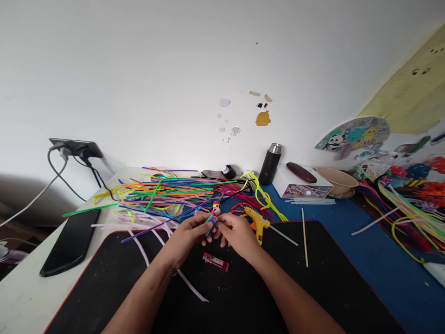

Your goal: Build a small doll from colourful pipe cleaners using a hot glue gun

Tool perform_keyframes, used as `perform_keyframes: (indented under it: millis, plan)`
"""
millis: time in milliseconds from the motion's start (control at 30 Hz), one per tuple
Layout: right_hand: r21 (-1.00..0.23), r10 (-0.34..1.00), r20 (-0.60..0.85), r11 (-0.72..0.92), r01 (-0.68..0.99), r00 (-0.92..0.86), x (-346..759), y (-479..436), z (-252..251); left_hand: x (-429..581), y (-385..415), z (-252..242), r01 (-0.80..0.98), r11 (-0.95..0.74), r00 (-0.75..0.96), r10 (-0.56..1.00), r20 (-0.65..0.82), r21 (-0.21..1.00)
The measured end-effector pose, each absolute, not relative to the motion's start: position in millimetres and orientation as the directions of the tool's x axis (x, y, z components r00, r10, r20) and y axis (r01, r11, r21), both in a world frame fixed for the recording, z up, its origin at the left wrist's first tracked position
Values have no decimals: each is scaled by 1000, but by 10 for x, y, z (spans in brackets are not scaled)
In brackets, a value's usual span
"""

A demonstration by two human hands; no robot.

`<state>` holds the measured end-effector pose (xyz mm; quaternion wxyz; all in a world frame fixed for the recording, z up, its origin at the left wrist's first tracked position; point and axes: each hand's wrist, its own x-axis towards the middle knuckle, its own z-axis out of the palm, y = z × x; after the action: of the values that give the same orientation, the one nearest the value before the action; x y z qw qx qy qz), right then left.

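Note:
My left hand (190,232) is closed, pinching a small green and purple piece of coiled pipe cleaner (211,222) between thumb and fingers. A little doll head (216,208) with a pale face and pink and yellow trim shows just above it; whether the two are joined I cannot tell. My right hand (239,232) is closed too, its fingertips meeting at the right side of this small figure and partly hiding it. Below the hands, a red lighter (215,261) lies on the black mat (271,292). A yellow hot glue gun (256,222) rests just beyond my right hand.
Many coloured pipe cleaners (174,190) spread across the back. A wooden stick (304,236) lies on the right. Behind stand a black thermos (270,164), a white box (295,185) and a beige bowl (337,181). At left are a phone (71,243) and a power strip (76,147).

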<state>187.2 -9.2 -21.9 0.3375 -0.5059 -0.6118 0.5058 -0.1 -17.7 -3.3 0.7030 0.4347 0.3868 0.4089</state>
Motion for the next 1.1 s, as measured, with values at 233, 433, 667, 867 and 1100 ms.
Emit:
perform_keyframes:
  millis: [233,433,667,867,1100]
  plan:
    - [-917,957,-24,95,388,-291,1878,-171,-76,4,-172,-56,-298,299,351,917,-187,906]
    - [-906,956,-6,119,406,-293,1962,-240,14,5,-188,5,-433,360,345,913,-217,827]
    - [-917,997,-68,-50,396,-33,2503,-386,-8,1,-194,44,-543,379,293,922,-255,749]
    - [-791,981,-112,-184,583,158,3142,-548,4,-27,-213,97,-595,409,308,911,-274,692]
    - [-673,939,-334,-296,678,78,3082,-505,-122,-64,-208,151,-665,421,317,907,-277,617]
